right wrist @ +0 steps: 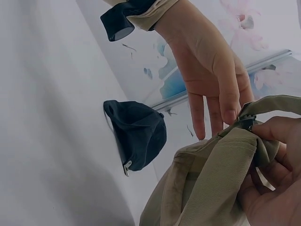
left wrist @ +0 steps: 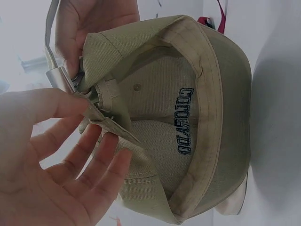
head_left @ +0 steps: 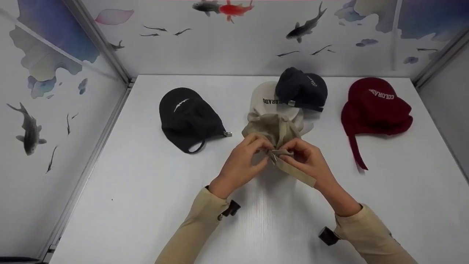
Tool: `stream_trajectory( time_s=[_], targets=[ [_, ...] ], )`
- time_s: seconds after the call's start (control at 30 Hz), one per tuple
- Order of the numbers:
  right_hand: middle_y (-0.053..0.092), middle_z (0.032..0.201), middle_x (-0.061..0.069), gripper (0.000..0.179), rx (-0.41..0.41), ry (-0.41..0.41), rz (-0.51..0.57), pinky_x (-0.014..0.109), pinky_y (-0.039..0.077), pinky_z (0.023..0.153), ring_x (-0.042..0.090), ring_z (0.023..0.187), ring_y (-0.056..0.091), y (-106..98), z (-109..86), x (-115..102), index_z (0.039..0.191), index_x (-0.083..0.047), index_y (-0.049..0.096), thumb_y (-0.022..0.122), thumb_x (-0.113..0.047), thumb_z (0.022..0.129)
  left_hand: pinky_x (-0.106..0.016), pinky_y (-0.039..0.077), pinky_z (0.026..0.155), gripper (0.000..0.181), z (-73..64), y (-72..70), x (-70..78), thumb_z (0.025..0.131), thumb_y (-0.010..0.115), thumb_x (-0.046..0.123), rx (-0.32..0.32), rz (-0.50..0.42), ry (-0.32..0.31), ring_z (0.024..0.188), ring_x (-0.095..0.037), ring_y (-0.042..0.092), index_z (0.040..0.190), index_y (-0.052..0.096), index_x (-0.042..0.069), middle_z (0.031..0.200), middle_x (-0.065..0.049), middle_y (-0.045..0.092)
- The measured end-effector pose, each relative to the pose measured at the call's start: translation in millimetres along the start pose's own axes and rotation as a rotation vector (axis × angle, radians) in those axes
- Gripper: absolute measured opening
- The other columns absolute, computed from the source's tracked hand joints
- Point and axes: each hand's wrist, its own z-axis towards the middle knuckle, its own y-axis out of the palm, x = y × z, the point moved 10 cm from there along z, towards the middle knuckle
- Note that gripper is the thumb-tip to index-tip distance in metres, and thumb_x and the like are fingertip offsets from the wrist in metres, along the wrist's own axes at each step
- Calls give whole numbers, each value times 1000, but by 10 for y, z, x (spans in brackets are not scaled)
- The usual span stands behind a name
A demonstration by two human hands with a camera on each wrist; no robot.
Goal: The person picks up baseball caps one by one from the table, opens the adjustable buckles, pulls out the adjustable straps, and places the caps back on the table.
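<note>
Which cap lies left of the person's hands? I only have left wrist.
Observer: In the head view, a black cap lies on the table, left of the left hand.
Operator: What's beyond the khaki cap? I just catch a pale edge.
Observer: A pale cap, its black lettering partly covered by a second dark cap.
Operator: And the red at my top edge?
Observer: A red cap on the right, with white lettering.
</note>
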Motion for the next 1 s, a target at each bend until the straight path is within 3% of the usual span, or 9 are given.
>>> stream_trajectory(
  time_s=[0.2, 0.4, 0.63, 0.93, 1.0],
  targets=[
    [69, 93, -12, 12, 5, 7, 10, 14, 54, 73, 2, 82, 64, -5, -1, -2, 98, 15, 59, 65, 9, 90, -29, 54, 92, 16, -6, 4, -5, 93, 68, 9, 7, -1, 9, 106, -17, 63, 109, 67, 12, 119, -5, 59],
    [68, 90, -8, 10, 31, 34, 4, 15, 53, 70, 3, 78, 62, -8, -16, 23, 97, 14, 61, 65, 10, 89, -25, 56, 89, 4, -10, -29, -45, 94, 68, 12, 48, 3, -41, 101, -16, 65, 97, 66, 13, 116, -4, 60],
    [68, 90, -5, 8, 4, 29, 2, 17, 54, 68, 5, 78, 62, 24, -34, 13, 98, 11, 62, 65, 8, 90, -25, 57, 85, 6, -10, -65, -140, 91, 67, 8, 74, 5, -119, 96, -14, 65, 91, 63, 12, 112, -2, 62],
    [67, 89, -5, 8, 10, 26, -73, 17, 53, 67, 6, 77, 61, 16, -51, -27, 97, 7, 64, 67, 6, 90, -28, 58, 85, 7, -28, -139, -256, 90, 65, 6, 102, 4, -170, 95, -15, 65, 90, 61, 12, 104, -2, 61],
    [68, 89, -6, 8, 14, 31, -67, 17, 53, 68, 6, 77, 61, 8, -56, -25, 97, 7, 64, 67, 6, 90, -27, 58, 85, 9, -35, -146, -253, 90, 65, 5, 100, 0, -157, 95, -15, 65, 90, 60, 13, 104, -2, 61]
  ],
)
